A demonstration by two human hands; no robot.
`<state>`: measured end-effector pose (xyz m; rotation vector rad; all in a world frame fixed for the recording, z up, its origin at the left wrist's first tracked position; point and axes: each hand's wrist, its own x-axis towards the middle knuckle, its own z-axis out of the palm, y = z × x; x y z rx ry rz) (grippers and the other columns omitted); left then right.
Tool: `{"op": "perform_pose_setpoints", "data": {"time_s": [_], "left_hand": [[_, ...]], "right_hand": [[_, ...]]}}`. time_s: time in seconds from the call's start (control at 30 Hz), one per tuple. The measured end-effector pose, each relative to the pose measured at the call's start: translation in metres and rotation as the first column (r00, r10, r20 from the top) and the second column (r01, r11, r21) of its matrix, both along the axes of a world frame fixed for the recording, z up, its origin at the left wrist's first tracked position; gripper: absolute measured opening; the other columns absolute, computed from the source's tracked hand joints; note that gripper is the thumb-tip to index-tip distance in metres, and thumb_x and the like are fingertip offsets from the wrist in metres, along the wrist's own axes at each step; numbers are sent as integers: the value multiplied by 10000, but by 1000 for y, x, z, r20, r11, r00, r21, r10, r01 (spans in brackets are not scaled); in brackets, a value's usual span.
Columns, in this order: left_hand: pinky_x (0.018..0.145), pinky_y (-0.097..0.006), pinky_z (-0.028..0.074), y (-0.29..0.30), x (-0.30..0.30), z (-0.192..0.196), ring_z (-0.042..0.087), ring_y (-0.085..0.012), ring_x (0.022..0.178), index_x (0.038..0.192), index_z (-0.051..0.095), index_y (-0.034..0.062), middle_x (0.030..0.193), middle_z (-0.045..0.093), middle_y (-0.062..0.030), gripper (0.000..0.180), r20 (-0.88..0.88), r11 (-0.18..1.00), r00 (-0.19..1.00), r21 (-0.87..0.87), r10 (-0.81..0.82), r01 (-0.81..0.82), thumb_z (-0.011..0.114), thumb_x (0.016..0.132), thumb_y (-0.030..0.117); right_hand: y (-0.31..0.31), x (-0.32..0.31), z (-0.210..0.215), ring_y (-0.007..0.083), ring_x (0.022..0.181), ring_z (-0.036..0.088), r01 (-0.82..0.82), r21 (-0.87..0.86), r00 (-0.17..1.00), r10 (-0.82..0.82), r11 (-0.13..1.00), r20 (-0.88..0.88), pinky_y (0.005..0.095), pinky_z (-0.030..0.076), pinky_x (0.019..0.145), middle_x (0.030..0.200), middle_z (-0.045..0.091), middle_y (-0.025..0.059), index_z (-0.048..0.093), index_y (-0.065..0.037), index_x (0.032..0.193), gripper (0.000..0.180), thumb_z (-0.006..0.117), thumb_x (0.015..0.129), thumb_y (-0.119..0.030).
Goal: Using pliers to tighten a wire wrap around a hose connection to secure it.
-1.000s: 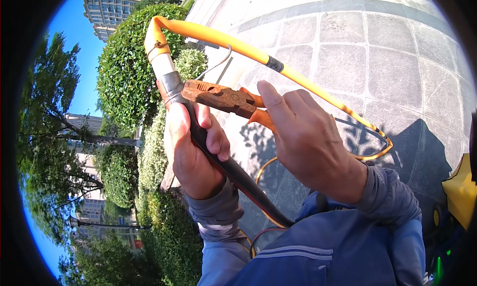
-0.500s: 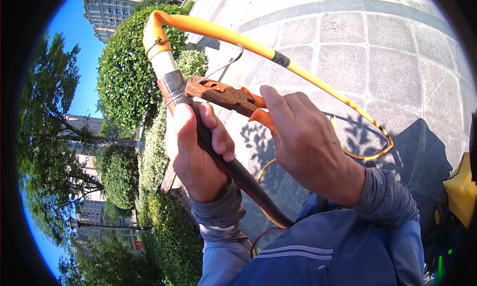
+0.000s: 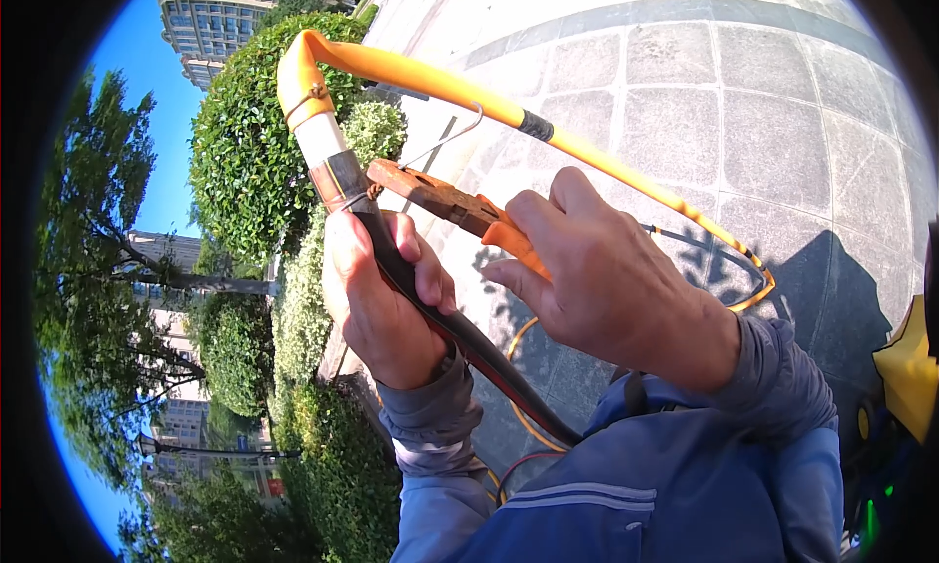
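Observation:
My left hand [image 3: 377,304] is wrapped round a black tube [image 3: 489,358] with a reddish stripe, just below its upper end. A white pipe section [image 3: 319,138] joins that end to a yellow hose [image 3: 421,72], which folds sharply over at the top. Thin metal wire [image 3: 452,138] circles the joint and is twisted at its side; its loose tail sticks out with a hooked end. My right hand [image 3: 621,279] grips rusty pliers [image 3: 445,201] by their orange handles. The pliers' jaws lie right beside the twist; whether they clamp the wire, I cannot tell.
The yellow hose, banded with black tape [image 3: 537,125], runs down to the paved ground [image 3: 675,137] on the right and loops there. Hedges [image 3: 264,123] and trees stand along the left. A yellow object [image 3: 905,377] is at the right edge.
My right hand has turned over, its thumb now below the pliers' handles. The jaws have shifted slightly, and the wire twist now shows. The hooked tail has swung a little. My left hand keeps its hold.

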<state>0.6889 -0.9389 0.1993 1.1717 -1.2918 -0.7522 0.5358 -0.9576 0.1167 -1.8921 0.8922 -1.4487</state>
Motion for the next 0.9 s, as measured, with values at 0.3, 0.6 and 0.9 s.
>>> {"op": "perform_pose_setpoints", "data": {"time_s": [0.3, 0.6, 0.9], "left_hand": [[389, -241, 371, -1, -3, -5, 404, -86, 436, 988, 513, 46, 697, 463, -16, 452, -16, 987, 988, -45, 152, -153, 468, 1021, 495], [320, -222, 349, -4, 10, 2, 393, -64, 396, 876, 451, 72, 698, 463, -1, 461, 13, 991, 994, -76, 108, -107, 471, 1029, 506], [291, -217, 361, 0, 12, 9, 404, -59, 391, 1056, 509, -10, 702, 468, -17, 541, -72, 986, 986, -81, -153, 147, 433, 1050, 525]], "right_hand": [[-15, -14, 2, 447, 704, 645, -269, 144, 962, 273, 952, -9, 501, 503, 645, 784, 633, 274, 584, 48, 1059, 271, 679, 895, -146], [-29, -35, 23, 414, 666, 649, -559, 453, 801, 594, 695, 77, 479, 482, 641, 700, 629, 249, 623, 61, 936, 238, 614, 929, -177], [-40, -49, 19, 120, 529, 617, -798, 554, 471, 819, 237, 328, 284, 495, 515, 659, 629, 35, 633, -15, 806, 260, 613, 939, -237]]}}
